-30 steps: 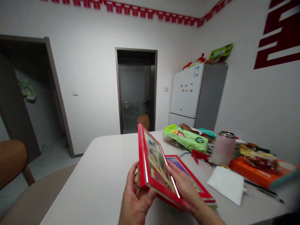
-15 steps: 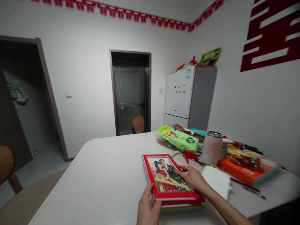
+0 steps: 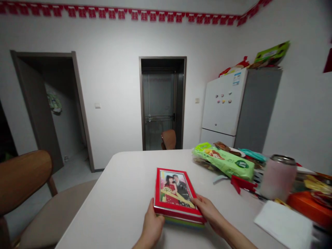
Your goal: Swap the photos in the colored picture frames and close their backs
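A red-framed photo (image 3: 174,192) lies flat on top of a short stack of frames, with a green edge (image 3: 181,222) showing beneath, on the white table (image 3: 121,204). My left hand (image 3: 151,226) grips the stack's near left corner, thumb on the red rim. My right hand (image 3: 207,211) holds the near right corner, fingers curled against the side. Both hands are closed on the stack.
A green snack bag (image 3: 224,160), a pink steel-lidded tumbler (image 3: 278,176), a white paper (image 3: 284,224) and an orange box (image 3: 310,211) crowd the table's right side. A fridge (image 3: 233,107) stands behind. A wooden chair (image 3: 23,176) is at the left.
The red frame, held tilted upright a second ago, was laid flat on the other frame. The stack now sits squared in front of me with both hands at its near corners.
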Demonstrator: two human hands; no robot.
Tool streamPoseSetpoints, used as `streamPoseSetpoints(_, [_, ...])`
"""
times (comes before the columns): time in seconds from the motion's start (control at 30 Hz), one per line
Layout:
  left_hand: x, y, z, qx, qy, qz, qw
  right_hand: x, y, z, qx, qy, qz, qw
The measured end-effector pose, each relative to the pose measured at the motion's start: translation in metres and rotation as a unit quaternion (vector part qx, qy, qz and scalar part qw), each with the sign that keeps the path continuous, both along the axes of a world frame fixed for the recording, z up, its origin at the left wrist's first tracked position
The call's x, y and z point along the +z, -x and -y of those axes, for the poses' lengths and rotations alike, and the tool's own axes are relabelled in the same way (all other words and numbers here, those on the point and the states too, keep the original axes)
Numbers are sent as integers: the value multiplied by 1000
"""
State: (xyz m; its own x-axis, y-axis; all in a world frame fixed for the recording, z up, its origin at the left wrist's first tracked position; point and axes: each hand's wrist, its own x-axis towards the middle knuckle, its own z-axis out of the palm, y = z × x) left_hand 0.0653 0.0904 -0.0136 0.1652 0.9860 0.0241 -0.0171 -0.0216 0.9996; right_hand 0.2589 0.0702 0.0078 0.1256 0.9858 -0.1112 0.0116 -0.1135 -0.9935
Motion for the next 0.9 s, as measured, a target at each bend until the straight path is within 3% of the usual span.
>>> streamPoseSetpoints(0.13, [13,40,-32,42,-2,-2,999,7,44,-50,32,-23,12,999])
streamPoseSetpoints(0.23, [17,57,-44,66,-4,2,998,10,65,-72,40,-35,26,998])
streamPoseSetpoints(0.37, [17,66,-48,90,-6,21,996,10,73,-84,17,-40,53,998])
streamPoseSetpoints(0.5, [23,76,-51,112,-13,55,992,18,67,-83,-47,-62,77,994])
streamPoseSetpoints(0.6, [45,80,-50,130,-34,89,987,39,74,-71,-87,-98,75,989])
streamPoseSetpoints(0.7, [83,68,-36,104,-74,132,983,71,98,-46,-69,-171,30,982])
streamPoseSetpoints(0.77, [109,53,-20,61,-99,159,980,93,116,-25,22,-276,-105,955])
streamPoseSetpoints(0.83, [129,40,-3,-34,-129,225,965,109,130,-7,70,-309,-183,931])
streamPoseSetpoints(0.9, [137,31,10,-99,-137,277,946,116,136,6,84,-307,-222,922])
